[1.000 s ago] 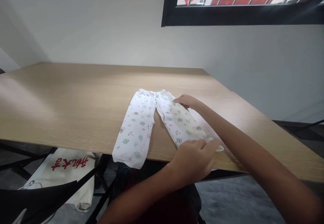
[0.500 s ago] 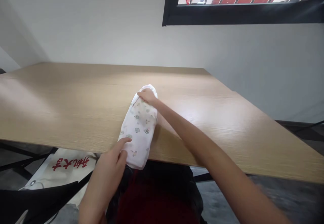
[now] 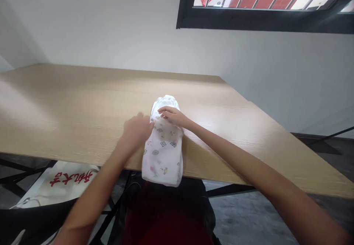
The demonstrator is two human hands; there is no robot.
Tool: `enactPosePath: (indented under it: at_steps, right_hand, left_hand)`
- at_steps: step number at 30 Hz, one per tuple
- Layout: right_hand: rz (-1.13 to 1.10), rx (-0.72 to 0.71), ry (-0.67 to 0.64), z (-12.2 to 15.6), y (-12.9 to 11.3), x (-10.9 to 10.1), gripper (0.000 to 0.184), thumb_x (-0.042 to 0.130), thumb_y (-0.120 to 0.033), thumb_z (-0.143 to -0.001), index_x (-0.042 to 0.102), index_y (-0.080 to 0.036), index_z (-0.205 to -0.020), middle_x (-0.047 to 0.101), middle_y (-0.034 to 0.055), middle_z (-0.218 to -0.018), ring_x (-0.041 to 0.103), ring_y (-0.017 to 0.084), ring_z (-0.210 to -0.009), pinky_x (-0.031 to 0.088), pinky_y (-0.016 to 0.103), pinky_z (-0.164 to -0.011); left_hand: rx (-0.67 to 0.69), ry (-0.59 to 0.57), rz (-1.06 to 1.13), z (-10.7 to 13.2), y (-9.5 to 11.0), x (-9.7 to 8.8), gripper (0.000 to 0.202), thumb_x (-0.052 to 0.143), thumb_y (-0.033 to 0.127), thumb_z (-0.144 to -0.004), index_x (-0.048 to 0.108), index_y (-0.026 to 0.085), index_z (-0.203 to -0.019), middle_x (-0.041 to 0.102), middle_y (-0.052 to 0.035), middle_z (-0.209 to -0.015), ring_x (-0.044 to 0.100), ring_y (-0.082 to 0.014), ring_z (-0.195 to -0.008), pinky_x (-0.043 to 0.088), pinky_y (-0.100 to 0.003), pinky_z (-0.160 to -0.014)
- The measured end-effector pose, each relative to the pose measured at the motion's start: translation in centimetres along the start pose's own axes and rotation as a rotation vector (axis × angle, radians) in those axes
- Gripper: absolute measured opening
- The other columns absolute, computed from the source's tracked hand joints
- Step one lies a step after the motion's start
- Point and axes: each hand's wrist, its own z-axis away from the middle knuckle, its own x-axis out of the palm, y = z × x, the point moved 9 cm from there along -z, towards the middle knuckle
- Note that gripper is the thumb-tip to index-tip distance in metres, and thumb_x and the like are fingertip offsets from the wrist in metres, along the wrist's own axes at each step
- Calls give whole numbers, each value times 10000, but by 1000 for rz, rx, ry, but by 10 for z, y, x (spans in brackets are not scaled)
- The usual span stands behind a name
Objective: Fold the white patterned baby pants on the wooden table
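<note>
baby pants [image 3: 163, 147] folded lengthwise at desk [image 3: 69, 119] near edge; my left hand [image 3: 137, 130] & right hand [image 3: 172, 115] rest flat, open, near waistband, gripping nothing; crosswise fold left.

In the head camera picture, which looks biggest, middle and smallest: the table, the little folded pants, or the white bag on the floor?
1. Table, by far the biggest.
2. and 3. Folded pants and white bag look about alike; the bag is partly hidden and farther away, so I won't rank them.

The pants [image 3: 163, 145] are soft white cloth, matt, printed with small pastel figures. The table [image 3: 69, 108] is pale wood grain, smooth with a faint sheen. The bag [image 3: 63, 182] below is matt cream cloth.
</note>
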Motion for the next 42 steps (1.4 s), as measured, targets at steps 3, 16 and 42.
enactPosePath:
  at_steps: [3,16,42]
  right_hand:
    - [122,-77,34,6,-5,2,337,330,-167,-873,511,-157,-1158,520,86,-1211,474,193,-1100,390,320,-923]
    - [527,-116,-271,-21,-7,15,225,420,-282,-899,582,-148,-980,546,127,-1123,523,259,-1015,432,381,-880]
    - [313,-228,16,129,-119,-13,110,462,-312,-882,516,-227,-927,582,1,-643,536,157,-542,391,260,-515]
  left_hand:
    - [124,-28,-7,-53,11,7,329,309,220,-909,581,106,-1055,565,-137,-1123,559,-231,-977,443,-329,-811]
    - [390,-49,-14,124,62,56,688,470,76,-767,267,277,-1393,297,-53,-1449,330,-257,-1296,315,-470,-1045]
    - [363,83,401,58,16,-50,177,477,190,-818,642,228,-870,648,32,-791,568,-121,-714,380,-204,-630]
